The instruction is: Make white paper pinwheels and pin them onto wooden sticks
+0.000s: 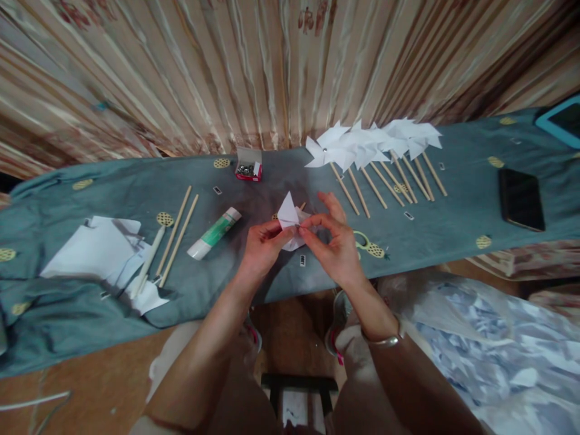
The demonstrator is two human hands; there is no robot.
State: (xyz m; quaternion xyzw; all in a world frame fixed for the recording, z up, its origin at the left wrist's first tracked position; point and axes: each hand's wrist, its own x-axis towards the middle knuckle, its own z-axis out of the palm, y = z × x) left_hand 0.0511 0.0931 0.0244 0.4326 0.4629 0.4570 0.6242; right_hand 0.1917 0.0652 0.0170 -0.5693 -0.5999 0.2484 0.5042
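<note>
A white paper pinwheel [287, 211] with pointed blades is held up over the cloth in the middle. My left hand [264, 246] pinches its left side, thumb on the front of the paper. On the other side my right hand [334, 244] has thumb and index finger pressed together at the pinwheel's centre; a tiny dark thing there is too small to name. Behind the paper a bit of a wooden stick shows. Under the right hand lie scissors with yellow-green handles [361, 240], partly covered.
Finished pinwheels [338, 145] on sticks lie in a row at the back right. A small box of metal pins [248, 170], a glue stick [215, 233], two loose sticks [179, 238] and paper sheets [93, 251] are leftward. A phone [522, 199] lies far right.
</note>
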